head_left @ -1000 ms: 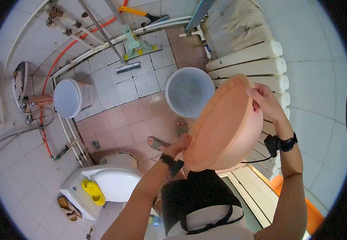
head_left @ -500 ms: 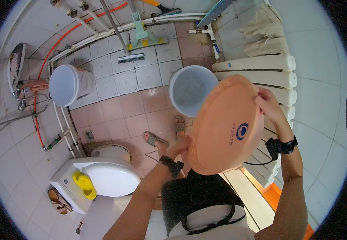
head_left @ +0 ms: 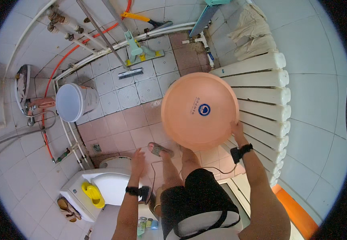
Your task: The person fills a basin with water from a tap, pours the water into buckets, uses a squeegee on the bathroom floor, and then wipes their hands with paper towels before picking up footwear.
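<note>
A large round orange plastic basin [head_left: 189, 130] lies roughly level in front of me, its inside facing up with a dark blue round mark at the middle. My right hand [head_left: 238, 130] is closed on its right rim, near the radiator. Beneath it the bucket with cloudy water is hidden; whether the basin rests on it I cannot tell. Away from the basin, my left hand [head_left: 138, 163] hangs with fingers stretched out and nothing in them, beside the white toilet [head_left: 113, 188]. My slippered foot [head_left: 157, 149] is between that hand and the basin.
A white bucket [head_left: 68, 103] stands at the left by the pipes. A broom [head_left: 130, 73] and a flat mop [head_left: 145, 58] lean at the back. The white radiator [head_left: 261, 98] runs along the right wall. Yellow slippers [head_left: 93, 195] lie on the toilet.
The basin has gone from tilted to nearly level and shifted left, now covering the water bucket. My left hand has let go of its rim and moved left; my right hand has come lower.
</note>
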